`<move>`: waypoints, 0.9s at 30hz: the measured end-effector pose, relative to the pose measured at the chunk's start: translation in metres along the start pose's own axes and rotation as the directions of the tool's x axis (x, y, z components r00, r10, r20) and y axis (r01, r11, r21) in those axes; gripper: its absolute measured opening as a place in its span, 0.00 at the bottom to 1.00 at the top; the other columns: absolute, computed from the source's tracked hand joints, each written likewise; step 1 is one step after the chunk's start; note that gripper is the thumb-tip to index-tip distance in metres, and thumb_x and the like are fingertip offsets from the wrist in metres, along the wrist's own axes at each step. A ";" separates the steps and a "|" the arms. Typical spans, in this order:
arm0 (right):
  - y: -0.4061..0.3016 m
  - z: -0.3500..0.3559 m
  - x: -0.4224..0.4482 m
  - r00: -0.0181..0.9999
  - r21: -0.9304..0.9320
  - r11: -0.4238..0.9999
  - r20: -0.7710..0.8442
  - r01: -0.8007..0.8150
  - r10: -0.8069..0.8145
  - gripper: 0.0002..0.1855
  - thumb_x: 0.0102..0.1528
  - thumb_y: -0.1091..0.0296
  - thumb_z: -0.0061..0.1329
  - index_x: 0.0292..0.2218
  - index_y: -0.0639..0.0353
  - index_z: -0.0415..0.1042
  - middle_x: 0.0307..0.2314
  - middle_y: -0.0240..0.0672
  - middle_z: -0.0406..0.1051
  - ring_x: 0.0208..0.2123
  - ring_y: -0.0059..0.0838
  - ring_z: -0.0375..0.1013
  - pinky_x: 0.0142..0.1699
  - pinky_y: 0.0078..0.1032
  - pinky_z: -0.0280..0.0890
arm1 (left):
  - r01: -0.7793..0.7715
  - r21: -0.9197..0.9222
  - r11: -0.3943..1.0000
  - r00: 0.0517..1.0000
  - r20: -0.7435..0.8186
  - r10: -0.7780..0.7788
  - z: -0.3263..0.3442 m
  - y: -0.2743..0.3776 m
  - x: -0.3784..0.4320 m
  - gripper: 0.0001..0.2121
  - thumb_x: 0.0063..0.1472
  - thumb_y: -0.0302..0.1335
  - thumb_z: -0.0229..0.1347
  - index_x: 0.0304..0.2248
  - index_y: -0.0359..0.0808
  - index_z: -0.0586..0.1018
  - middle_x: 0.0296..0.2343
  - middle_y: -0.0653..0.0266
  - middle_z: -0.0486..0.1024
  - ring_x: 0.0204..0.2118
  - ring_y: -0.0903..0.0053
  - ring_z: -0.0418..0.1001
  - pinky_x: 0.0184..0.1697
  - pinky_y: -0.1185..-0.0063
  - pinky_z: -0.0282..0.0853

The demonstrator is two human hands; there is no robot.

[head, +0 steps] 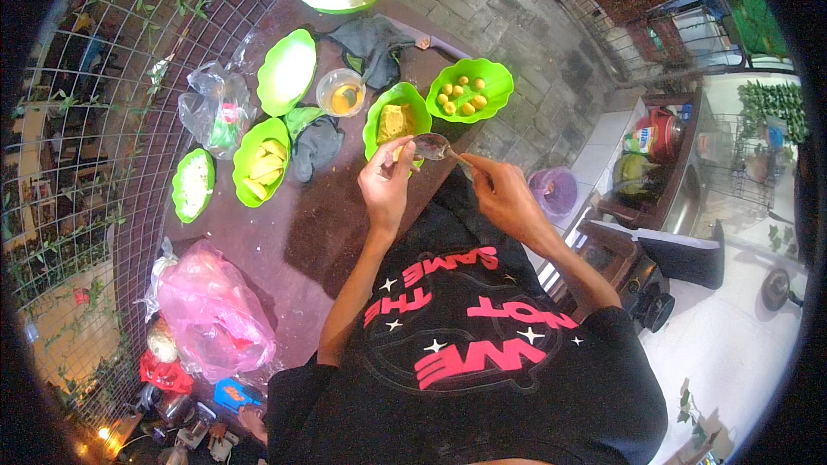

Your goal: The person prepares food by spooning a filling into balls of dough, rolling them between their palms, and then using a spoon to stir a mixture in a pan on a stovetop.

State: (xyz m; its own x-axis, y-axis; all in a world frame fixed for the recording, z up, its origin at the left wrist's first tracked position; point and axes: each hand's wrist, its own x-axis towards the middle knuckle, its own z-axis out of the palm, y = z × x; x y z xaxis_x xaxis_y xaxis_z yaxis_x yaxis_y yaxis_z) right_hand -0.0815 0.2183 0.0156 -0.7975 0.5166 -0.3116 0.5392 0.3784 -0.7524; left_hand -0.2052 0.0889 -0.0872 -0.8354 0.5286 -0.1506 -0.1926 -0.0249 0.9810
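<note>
My right hand (507, 197) grips a metal spoon (431, 146) by its handle, with the spoon's bowl pointing left. At the bowl's tip are the bent fingers of my left hand (384, 187); whether they pinch something is hidden. Just beyond them, a leaf-shaped green bowl (420, 98) holds a block of yellowish dough (395, 121). To its right, several small dough balls (468, 108) lie spread in another green bowl (501, 81). A clear plastic cup (326, 81) with yellow-orange contents stands left of the dough.
On the brown table (258, 265) are green bowls of white powder (287, 74), yellow pieces (265, 168) and white shreds (196, 184). Grey cloths (316, 148), a clear bag (216, 110) and a pink plastic bag (213, 310) lie around. Wire mesh (97, 161) borders the left; a purple basket (554, 192) stands right.
</note>
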 end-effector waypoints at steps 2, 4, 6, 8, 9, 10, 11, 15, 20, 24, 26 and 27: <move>0.003 0.001 0.001 1.000 -0.006 1.000 -0.009 -0.004 0.004 0.17 0.57 0.73 0.39 0.46 0.66 0.71 0.17 0.52 0.64 0.18 0.30 0.64 0.27 0.33 0.60 | 0.040 -0.108 0.993 0.999 0.016 -0.039 0.000 -0.003 0.002 0.11 0.63 0.27 0.55 0.40 0.27 0.77 0.29 0.63 0.77 0.28 0.84 0.75 0.30 0.84 0.71; 0.003 0.000 0.002 1.000 -0.012 1.000 -0.017 -0.007 0.007 0.17 0.57 0.73 0.39 0.46 0.66 0.71 0.16 0.52 0.64 0.17 0.30 0.64 0.27 0.33 0.60 | 0.053 -0.134 0.990 0.999 0.015 -0.052 -0.001 -0.007 0.004 0.11 0.63 0.28 0.54 0.40 0.28 0.77 0.29 0.62 0.77 0.28 0.82 0.75 0.30 0.84 0.71; 0.004 0.000 0.003 0.999 0.006 1.000 -0.025 -0.020 0.021 0.17 0.57 0.73 0.39 0.46 0.66 0.71 0.17 0.52 0.64 0.17 0.31 0.64 0.27 0.34 0.60 | 0.067 -0.161 0.985 0.998 0.015 -0.066 -0.002 -0.008 0.005 0.12 0.64 0.29 0.53 0.40 0.28 0.77 0.29 0.61 0.77 0.29 0.81 0.76 0.30 0.84 0.71; 0.005 -0.001 0.003 1.000 -0.011 1.000 -0.021 -0.019 0.018 0.17 0.57 0.73 0.39 0.46 0.66 0.71 0.17 0.52 0.64 0.17 0.31 0.64 0.27 0.34 0.60 | 0.107 -0.185 0.977 0.994 0.020 -0.105 -0.003 -0.008 0.005 0.13 0.64 0.31 0.53 0.40 0.28 0.77 0.30 0.61 0.77 0.29 0.81 0.76 0.30 0.83 0.71; 0.005 -0.001 0.004 1.000 -0.026 1.000 -0.017 -0.017 0.016 0.17 0.57 0.73 0.39 0.46 0.66 0.71 0.16 0.52 0.64 0.18 0.31 0.64 0.27 0.34 0.60 | 0.107 -0.187 0.977 0.994 0.019 -0.105 -0.004 -0.009 0.006 0.13 0.64 0.31 0.53 0.40 0.28 0.77 0.30 0.61 0.77 0.29 0.81 0.76 0.30 0.83 0.71; 0.006 -0.001 0.004 1.000 -0.029 0.999 -0.016 -0.016 0.016 0.17 0.57 0.73 0.39 0.46 0.66 0.71 0.16 0.52 0.64 0.18 0.31 0.64 0.27 0.34 0.60 | 0.124 -0.204 0.971 0.992 0.032 -0.120 -0.005 -0.010 0.006 0.13 0.65 0.32 0.52 0.42 0.28 0.76 0.32 0.61 0.77 0.30 0.82 0.75 0.31 0.84 0.71; 0.007 -0.001 0.005 1.000 -0.031 0.999 -0.026 -0.008 0.007 0.18 0.56 0.74 0.39 0.46 0.66 0.71 0.16 0.52 0.63 0.18 0.32 0.65 0.27 0.34 0.60 | 0.141 -0.219 0.965 0.990 0.045 -0.134 -0.005 -0.010 0.006 0.14 0.65 0.32 0.51 0.43 0.28 0.76 0.33 0.61 0.76 0.31 0.82 0.75 0.31 0.84 0.71; 0.013 0.003 0.012 0.999 -0.041 0.999 -0.053 0.010 -0.013 0.18 0.56 0.75 0.38 0.46 0.66 0.71 0.18 0.54 0.64 0.18 0.34 0.66 0.28 0.35 0.61 | 0.161 -0.324 0.932 0.987 0.075 -0.145 -0.007 -0.011 0.005 0.14 0.66 0.30 0.50 0.45 0.28 0.74 0.36 0.61 0.75 0.33 0.83 0.74 0.33 0.84 0.71; 0.021 0.012 0.023 1.000 -0.059 0.998 -0.012 -0.015 0.015 0.18 0.55 0.75 0.38 0.45 0.66 0.71 0.23 0.58 0.68 0.26 0.47 0.70 0.33 0.40 0.63 | 0.228 -0.498 0.837 0.974 0.129 -0.188 -0.019 -0.023 0.003 0.11 0.66 0.29 0.49 0.43 0.31 0.74 0.32 0.69 0.74 0.31 0.86 0.71 0.33 0.87 0.67; 0.030 0.027 0.028 0.999 -0.037 0.999 -0.031 0.026 -0.027 0.17 0.54 0.75 0.38 0.44 0.64 0.72 0.28 0.60 0.71 0.35 0.57 0.72 0.39 0.44 0.66 | 0.223 -0.519 0.825 0.973 0.074 -0.217 -0.026 -0.024 0.002 0.11 0.66 0.31 0.49 0.42 0.33 0.75 0.31 0.71 0.73 0.29 0.88 0.69 0.33 0.87 0.66; 0.034 0.034 0.033 0.999 -0.064 0.997 -0.025 0.037 -0.039 0.18 0.53 0.76 0.39 0.44 0.65 0.71 0.29 0.59 0.71 0.36 0.57 0.72 0.39 0.45 0.67 | 0.207 -0.596 0.776 0.976 0.067 -0.209 -0.028 -0.020 0.001 0.11 0.66 0.32 0.50 0.42 0.33 0.75 0.29 0.72 0.72 0.27 0.89 0.67 0.32 0.87 0.65; 0.035 0.038 0.035 0.999 -0.090 0.995 -0.019 0.046 -0.048 0.18 0.52 0.76 0.39 0.44 0.66 0.71 0.30 0.59 0.72 0.36 0.57 0.72 0.40 0.45 0.67 | 0.209 -0.595 0.776 0.974 0.054 -0.221 -0.028 -0.017 0.001 0.09 0.66 0.31 0.49 0.40 0.34 0.75 0.28 0.73 0.71 0.27 0.90 0.66 0.32 0.88 0.64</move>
State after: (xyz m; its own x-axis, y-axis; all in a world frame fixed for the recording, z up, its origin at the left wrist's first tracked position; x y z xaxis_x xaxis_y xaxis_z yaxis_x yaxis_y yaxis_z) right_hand -0.1005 0.2208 -0.0435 -0.8174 0.5120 -0.2640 0.5238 0.4699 -0.7105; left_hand -0.2173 0.0665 -0.1070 -0.7433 0.5660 -0.3566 -0.6302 -0.4134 0.6572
